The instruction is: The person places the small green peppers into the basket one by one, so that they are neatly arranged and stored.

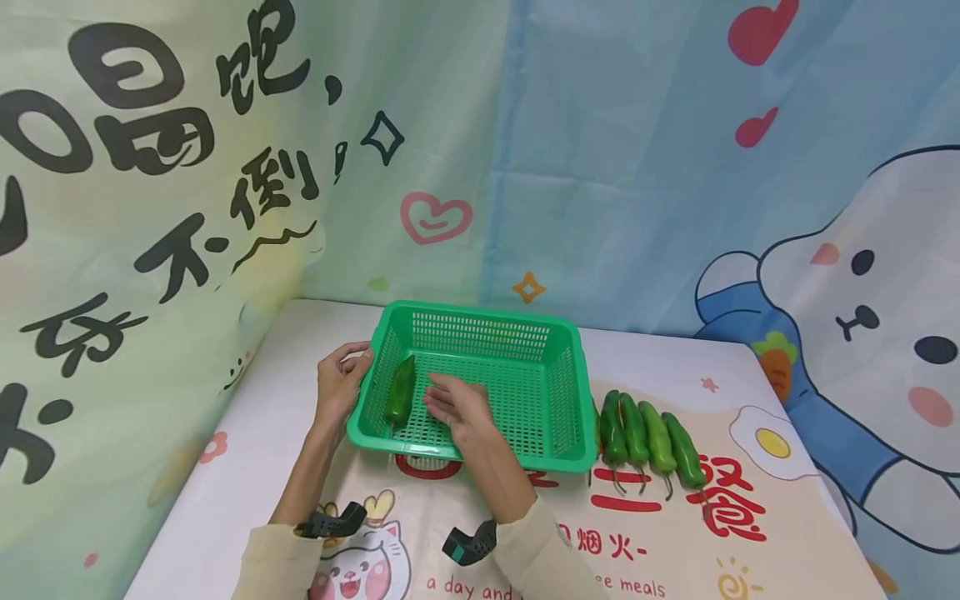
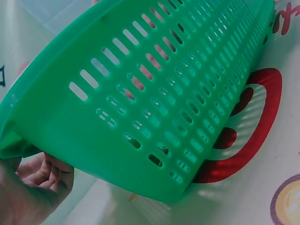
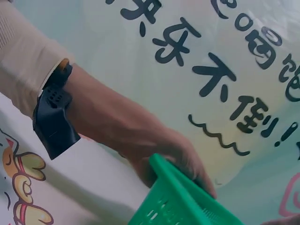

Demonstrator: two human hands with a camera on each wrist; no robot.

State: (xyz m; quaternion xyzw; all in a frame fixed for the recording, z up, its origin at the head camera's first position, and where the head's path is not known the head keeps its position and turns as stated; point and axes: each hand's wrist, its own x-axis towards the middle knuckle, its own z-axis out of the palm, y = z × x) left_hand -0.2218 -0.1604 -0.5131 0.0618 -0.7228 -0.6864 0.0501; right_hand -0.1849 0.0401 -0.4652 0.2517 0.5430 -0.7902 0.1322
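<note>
A green plastic basket [image 1: 480, 458] with slotted walls stands on the table. At its left rim my left hand [image 1: 342, 383] grips the edge; the left wrist view shows that hand's fingers [image 2: 51, 173] curled beneath the rim. One green chili pepper [image 1: 401, 392] lies lengthwise inside, near the left wall. My right hand [image 1: 459, 406] is over the basket's inside, just right of that pepper and apart from it. Its fingers are loosely extended and hold nothing. In the right wrist view the left hand [image 3: 176, 150] shows at the basket rim [image 3: 180, 192].
Several green chili peppers [image 1: 634, 429] lie side by side on the table, right of the basket, stems toward me. One is partly hidden by the basket's wall. The printed tablecloth [image 1: 630, 567] lies under everything. A printed curtain [image 1: 600, 167] hangs behind and at the left.
</note>
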